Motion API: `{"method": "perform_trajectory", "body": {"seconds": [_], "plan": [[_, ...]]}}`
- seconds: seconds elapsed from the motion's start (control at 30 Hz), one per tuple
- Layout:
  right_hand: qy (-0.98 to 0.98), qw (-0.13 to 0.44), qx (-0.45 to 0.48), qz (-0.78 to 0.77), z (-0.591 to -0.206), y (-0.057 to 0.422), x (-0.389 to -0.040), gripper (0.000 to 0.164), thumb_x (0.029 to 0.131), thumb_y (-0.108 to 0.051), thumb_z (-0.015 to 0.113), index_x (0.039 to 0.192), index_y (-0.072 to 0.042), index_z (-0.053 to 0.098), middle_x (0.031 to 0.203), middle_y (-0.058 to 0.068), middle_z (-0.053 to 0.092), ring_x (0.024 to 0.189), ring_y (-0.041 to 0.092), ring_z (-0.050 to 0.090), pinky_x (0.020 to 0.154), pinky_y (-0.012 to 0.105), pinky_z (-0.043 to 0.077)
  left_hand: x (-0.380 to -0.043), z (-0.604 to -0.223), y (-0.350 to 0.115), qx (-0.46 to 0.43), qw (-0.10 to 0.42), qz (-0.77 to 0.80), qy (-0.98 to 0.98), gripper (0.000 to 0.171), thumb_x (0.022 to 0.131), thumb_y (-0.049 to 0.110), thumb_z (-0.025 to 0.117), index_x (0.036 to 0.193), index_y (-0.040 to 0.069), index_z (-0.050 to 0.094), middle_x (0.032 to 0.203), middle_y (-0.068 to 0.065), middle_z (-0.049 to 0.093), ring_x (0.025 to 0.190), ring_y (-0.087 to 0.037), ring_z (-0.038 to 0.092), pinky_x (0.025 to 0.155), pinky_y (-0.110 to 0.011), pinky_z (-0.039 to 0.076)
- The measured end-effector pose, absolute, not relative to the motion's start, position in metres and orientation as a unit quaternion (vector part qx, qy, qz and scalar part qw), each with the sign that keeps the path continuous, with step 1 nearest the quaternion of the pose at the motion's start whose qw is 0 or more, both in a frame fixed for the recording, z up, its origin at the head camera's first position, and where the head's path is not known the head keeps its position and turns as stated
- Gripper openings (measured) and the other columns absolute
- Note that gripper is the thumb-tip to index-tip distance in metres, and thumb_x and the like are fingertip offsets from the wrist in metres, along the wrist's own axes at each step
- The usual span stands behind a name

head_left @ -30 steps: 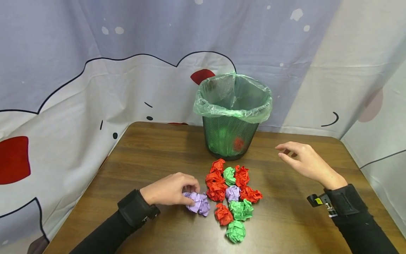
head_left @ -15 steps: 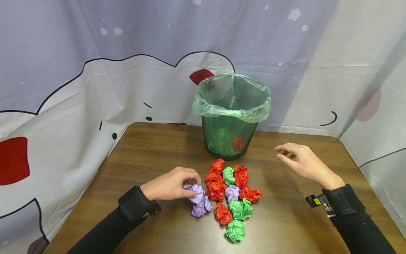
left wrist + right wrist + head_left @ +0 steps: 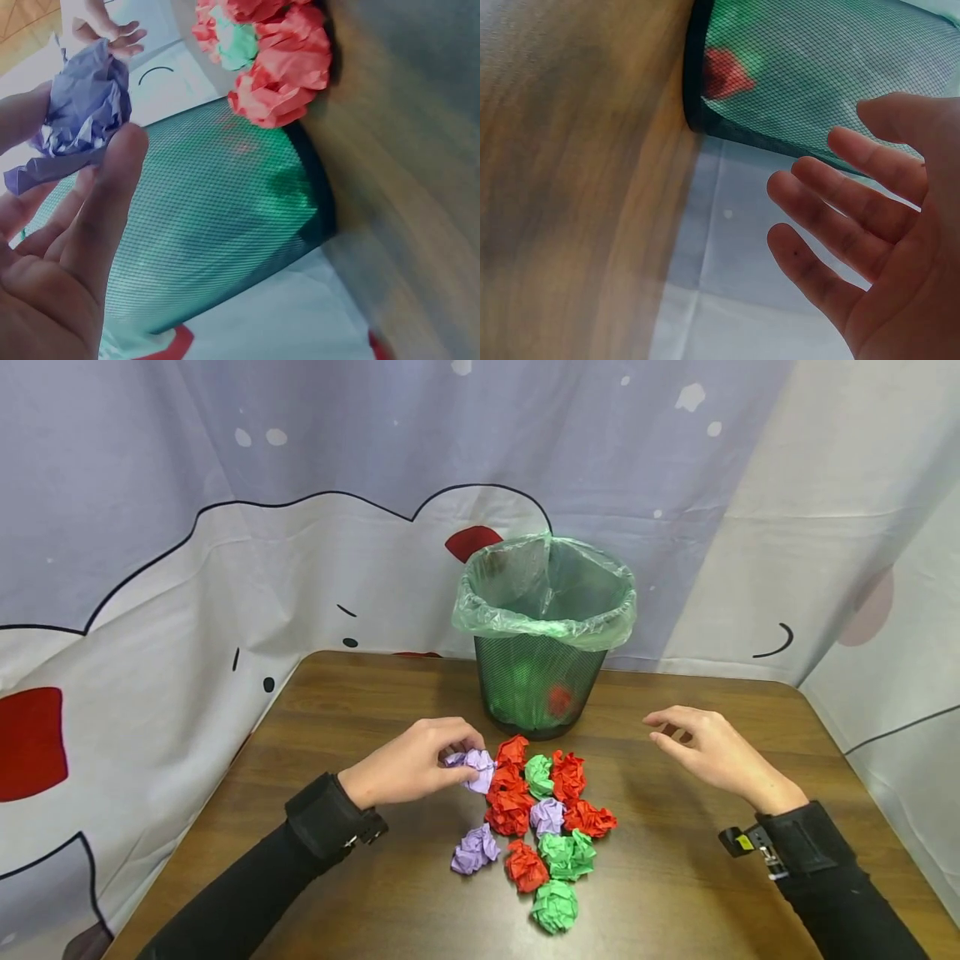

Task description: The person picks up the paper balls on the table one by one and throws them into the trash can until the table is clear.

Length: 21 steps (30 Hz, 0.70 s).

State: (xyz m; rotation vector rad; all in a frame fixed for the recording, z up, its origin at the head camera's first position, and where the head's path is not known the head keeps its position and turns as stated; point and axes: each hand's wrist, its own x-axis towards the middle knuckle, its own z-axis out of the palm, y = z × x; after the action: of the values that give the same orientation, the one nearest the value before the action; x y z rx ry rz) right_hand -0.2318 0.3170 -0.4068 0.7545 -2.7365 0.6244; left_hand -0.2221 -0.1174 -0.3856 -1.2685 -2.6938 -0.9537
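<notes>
My left hand [image 3: 420, 762] pinches a crumpled purple paper ball [image 3: 477, 768] between thumb and fingers, raised off the table at the left of the pile. In the left wrist view the same purple paper ball [image 3: 88, 101] shows its creases close up. Below that hand another purple paper ball [image 3: 476, 849] lies on the wood. To its right sit several red paper balls [image 3: 508, 810], green paper balls [image 3: 567, 855] and one more purple ball [image 3: 547, 817]. Over the table's right side hovers my right hand [image 3: 720, 756], fingers loosely bent and holding nothing.
A mesh wastebasket [image 3: 536, 681] with a green plastic liner [image 3: 543, 627] stands at the back of the wooden table [image 3: 360, 710], just behind the pile. Red and green shapes show through its mesh. A printed curtain [image 3: 300, 568] hangs behind the table.
My left hand has lifted one purple ball off the other and carried it up and away, towards the wastebasket. The other purple ball stays on the table. My right hand hardly moves.
</notes>
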Motion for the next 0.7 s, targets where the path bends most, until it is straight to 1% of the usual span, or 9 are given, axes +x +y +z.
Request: {"method": "perform_trajectory", "body": {"seconds": [0.17,0.27,0.4,0.53,0.7], "plan": [[-0.934,0.113,0.261,0.216,-0.416,0.316,-0.230,0.019,0.095,-0.015,0.068,0.113,-0.013,0.072,0.101,-0.002,0.073,0.081,0.005,0.064,0.071,0.036,0.057,-0.230,-0.373,-0.113,-0.410,0.050,-0.317,-0.854,0.024,0.089,0.024,0.077,0.110,0.016,0.068,0.102,0.007,0.065,0.089,-0.006,0.059,0.075,-0.023,0.054],[-0.933,0.109,0.264,0.219,-0.420,0.315,-0.229,0.019,0.095,-0.015,0.068,0.113,-0.012,0.072,0.101,0.000,0.073,0.080,0.004,0.064,0.071,0.036,0.057,-0.235,-0.364,-0.111,-0.410,0.086,-0.323,-0.848,0.025,0.091,0.022,0.076,0.112,0.014,0.068,0.104,0.004,0.065,0.089,-0.007,0.059,0.076,-0.027,0.054],[-0.934,0.100,0.262,0.221,-0.425,0.314,-0.228,0.019,0.095,-0.015,0.068,0.113,-0.012,0.072,0.102,-0.001,0.073,0.081,0.005,0.064,0.072,0.037,0.057,-0.241,-0.348,-0.107,-0.407,0.134,-0.330,-0.841,0.025,0.092,0.020,0.073,0.116,0.013,0.068,0.108,0.002,0.065,0.091,-0.009,0.058,0.078,-0.033,0.054],[-0.937,0.090,0.257,0.219,-0.428,0.313,-0.226,0.020,0.095,-0.016,0.069,0.114,-0.014,0.072,0.102,-0.004,0.072,0.083,0.005,0.064,0.073,0.037,0.056,-0.248,-0.330,-0.102,-0.403,0.182,-0.331,-0.834,0.025,0.093,0.020,0.072,0.116,0.011,0.068,0.108,0.000,0.064,0.090,-0.011,0.058,0.077,-0.032,0.052],[-0.935,0.091,0.263,0.221,-0.430,0.312,-0.225,0.019,0.094,-0.015,0.069,0.113,-0.013,0.073,0.101,-0.003,0.073,0.083,0.004,0.064,0.073,0.037,0.057,-0.257,-0.307,-0.097,-0.405,0.230,-0.329,-0.821,0.025,0.093,0.018,0.071,0.116,0.008,0.068,0.110,-0.003,0.065,0.093,-0.013,0.058,0.080,-0.030,0.050]]}}
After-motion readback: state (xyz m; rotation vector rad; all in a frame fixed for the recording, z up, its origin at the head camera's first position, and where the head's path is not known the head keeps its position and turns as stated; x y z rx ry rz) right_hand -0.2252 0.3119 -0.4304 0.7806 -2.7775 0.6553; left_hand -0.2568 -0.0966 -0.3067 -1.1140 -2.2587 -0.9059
